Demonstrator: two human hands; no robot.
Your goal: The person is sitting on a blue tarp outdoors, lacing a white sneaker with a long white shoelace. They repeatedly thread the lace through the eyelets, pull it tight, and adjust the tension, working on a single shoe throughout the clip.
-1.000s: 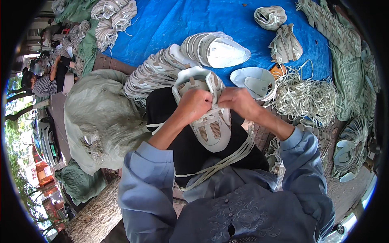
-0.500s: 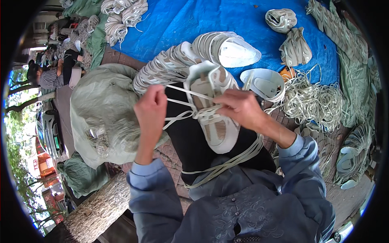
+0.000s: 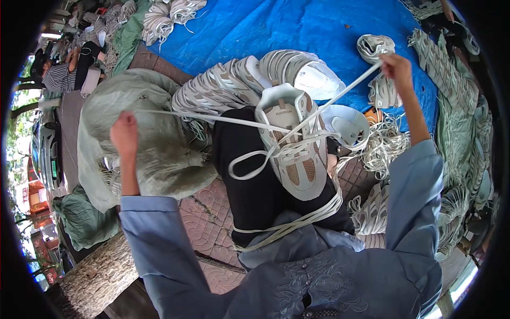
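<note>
A white and beige sneaker (image 3: 303, 178) rests on my knees, its toe toward me. From its eyelets a white shoelace (image 3: 212, 118) runs out to both sides, pulled taut. My left hand (image 3: 124, 133) is closed on one length of it, far out to the left over the pale sack. The other length goes up to my right hand (image 3: 397, 69), closed on it above the blue sheet. A loose loop of lace hangs at the shoe's left side. Several spare laces (image 3: 297, 226) lie across my thighs in a bundle.
Nested shoe uppers (image 3: 220, 85) curve in a row beyond my knees, on a blue sheet (image 3: 239, 32). A pale sack (image 3: 143, 143) bulges at the left. Right of the sneaker are a white shoe piece (image 3: 346, 125) and a lace heap (image 3: 383, 149). A person (image 3: 61, 77) sits far left.
My hands have moved widely apart, the left one outward to the left and the right one up and to the right. The lace between them and the sneaker is now stretched long.
</note>
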